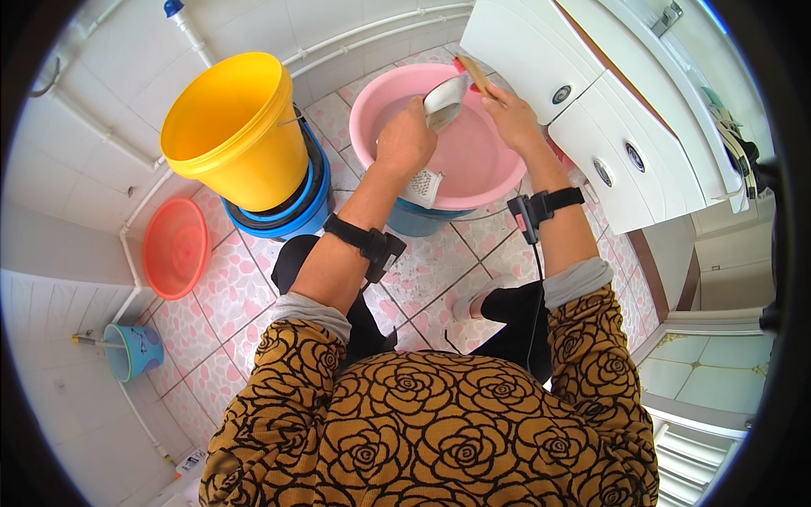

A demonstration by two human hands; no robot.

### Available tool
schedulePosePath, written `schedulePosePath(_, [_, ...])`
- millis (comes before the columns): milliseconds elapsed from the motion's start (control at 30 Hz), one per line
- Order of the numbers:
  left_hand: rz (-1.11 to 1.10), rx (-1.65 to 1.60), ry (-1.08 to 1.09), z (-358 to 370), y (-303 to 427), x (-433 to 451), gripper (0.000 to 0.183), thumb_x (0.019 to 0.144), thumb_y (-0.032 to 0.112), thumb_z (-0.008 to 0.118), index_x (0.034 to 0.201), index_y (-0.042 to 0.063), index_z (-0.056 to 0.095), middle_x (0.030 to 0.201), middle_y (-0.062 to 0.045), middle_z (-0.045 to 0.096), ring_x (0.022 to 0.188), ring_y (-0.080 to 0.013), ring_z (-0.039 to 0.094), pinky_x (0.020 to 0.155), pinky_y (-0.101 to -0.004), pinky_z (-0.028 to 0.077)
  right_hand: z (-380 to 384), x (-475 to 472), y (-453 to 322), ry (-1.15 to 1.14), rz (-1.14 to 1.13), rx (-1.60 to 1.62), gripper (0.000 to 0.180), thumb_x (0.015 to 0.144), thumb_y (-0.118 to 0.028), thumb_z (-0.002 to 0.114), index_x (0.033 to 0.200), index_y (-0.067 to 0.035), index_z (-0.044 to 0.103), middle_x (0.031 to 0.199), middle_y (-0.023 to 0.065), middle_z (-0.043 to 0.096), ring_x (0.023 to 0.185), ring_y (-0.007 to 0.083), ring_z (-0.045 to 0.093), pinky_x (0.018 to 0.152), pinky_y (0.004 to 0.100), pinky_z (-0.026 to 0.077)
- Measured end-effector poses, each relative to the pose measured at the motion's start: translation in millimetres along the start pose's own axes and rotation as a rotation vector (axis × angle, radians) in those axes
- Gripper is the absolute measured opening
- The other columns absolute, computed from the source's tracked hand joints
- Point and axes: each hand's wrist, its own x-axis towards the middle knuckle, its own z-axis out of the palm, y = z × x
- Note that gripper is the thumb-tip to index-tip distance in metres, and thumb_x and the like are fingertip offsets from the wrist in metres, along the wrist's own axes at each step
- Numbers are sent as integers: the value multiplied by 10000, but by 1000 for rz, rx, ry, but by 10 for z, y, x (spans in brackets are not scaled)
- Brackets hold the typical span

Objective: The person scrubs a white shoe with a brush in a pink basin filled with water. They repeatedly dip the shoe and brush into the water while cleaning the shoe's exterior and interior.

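Note:
My left hand holds a white shoe by one end above a pink plastic basin. The grip of my right hand is around a wooden-backed scrubbing brush with pink-red bristles, close to the far end of the shoe. Water with a pinkish look lies in the basin. A white perforated piece, perhaps part of another shoe, rests at the near left of the basin rim, below my left wrist. The basin stands on a blue bucket.
Left of the basin, a yellow bucket stands on blue buckets. A red basin leans by the left wall, near a small blue bucket. White cabinets flank the right side. My feet are on the tiled floor.

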Motion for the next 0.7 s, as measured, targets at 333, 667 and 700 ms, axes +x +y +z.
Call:
schedulePosePath(333, [-141, -505, -63, 97, -283, 138, 436, 738, 95, 677, 1143, -34, 580, 1005, -187, 656, 935, -299, 636, 826, -379, 486, 384, -235, -7, -18, -132, 134, 438, 927, -248, 564, 1299, -20, 527, 1181, 152, 626, 1060, 217, 606, 903, 314, 454])
schedulePosePath(667, [-205, -841, -194, -117, -397, 194, 389, 775, 81, 686, 1131, -46, 593, 1010, -151, 651, 884, -222, 632, 778, -344, 498, 413, -48, 653, -235, 6, -522, 335, 893, -279, 533, 1151, -80, 613, 884, 188, 672, 812, 324, 654, 714, 415, 499])
schedulePosePath(700, [-247, -926, -224, -166, -394, 188, 385, 783, 75, 683, 1135, -50, 588, 1003, -141, 647, 871, -214, 628, 761, -344, 501, 461, -75, 712, -263, 33, -695, 331, 885, -258, 541, 1155, -79, 610, 905, 196, 677, 830, 330, 659, 720, 425, 501])
